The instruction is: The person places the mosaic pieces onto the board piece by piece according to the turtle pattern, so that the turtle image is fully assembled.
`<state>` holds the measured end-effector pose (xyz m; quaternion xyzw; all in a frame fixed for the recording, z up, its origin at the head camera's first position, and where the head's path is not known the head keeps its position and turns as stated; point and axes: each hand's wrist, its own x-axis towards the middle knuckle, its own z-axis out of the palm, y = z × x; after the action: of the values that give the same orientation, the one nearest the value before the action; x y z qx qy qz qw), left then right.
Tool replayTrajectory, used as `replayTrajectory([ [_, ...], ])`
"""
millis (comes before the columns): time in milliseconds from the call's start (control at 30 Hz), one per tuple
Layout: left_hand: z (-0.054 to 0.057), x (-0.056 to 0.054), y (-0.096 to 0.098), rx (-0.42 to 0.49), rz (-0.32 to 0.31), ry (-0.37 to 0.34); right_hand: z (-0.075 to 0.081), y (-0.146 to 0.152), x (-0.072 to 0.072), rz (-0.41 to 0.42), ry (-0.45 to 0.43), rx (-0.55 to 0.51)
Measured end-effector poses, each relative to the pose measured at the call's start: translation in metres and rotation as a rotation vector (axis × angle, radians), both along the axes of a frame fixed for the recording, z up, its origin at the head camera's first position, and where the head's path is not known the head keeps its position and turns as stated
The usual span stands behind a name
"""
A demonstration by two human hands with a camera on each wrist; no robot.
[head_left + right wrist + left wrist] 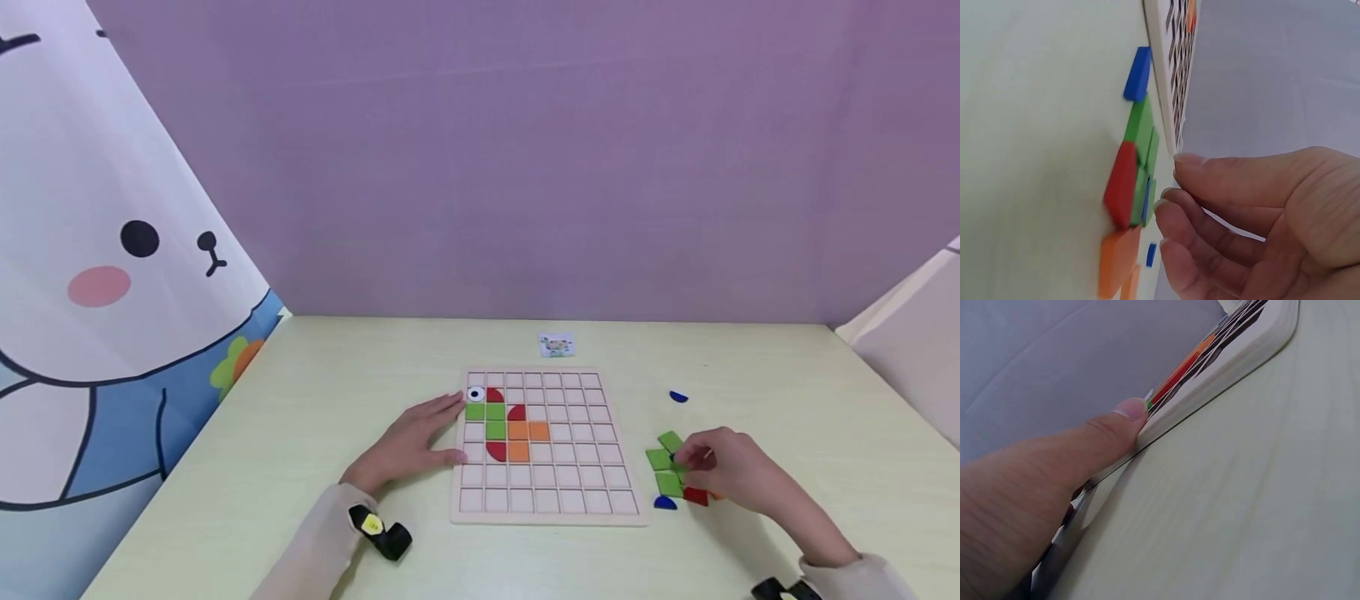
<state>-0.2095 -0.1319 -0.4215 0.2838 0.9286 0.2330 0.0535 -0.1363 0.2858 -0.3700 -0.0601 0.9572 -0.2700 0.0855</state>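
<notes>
A wooden grid board (pixel 555 502) lies on the table, with green, red and orange pieces and a round eye piece (pixel 476 394) in its upper left cells. My left hand (pixel 408 442) rests against the board's left edge, fingers and thumb extended; the left wrist view shows the thumb (pixel 1110 434) touching the rim. Over a loose group of pieces at the right hovers my right hand (pixel 731 467). Its fingers bend loosely, a gap shows between thumb and fingertips, and I see nothing held. Below lie green squares (pixel 669 484), a red piece (pixel 1121 187) and orange pieces (pixel 1117 262).
A blue half-round (pixel 678 397) lies apart beyond the group, and another blue half-round (pixel 664 502) sits at its near side. Behind the board is a small printed card (pixel 557 345). A purple cloth (pixel 525 167) hangs along the table's back edge.
</notes>
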Motion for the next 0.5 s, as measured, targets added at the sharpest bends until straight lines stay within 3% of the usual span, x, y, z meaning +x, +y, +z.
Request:
replayTrajectory([
  [500, -0.001, -0.001, 0.0, -0.001, -0.002, -0.007, -0.012, 0.017, 0.012, -0.005, 0.011, 0.023],
])
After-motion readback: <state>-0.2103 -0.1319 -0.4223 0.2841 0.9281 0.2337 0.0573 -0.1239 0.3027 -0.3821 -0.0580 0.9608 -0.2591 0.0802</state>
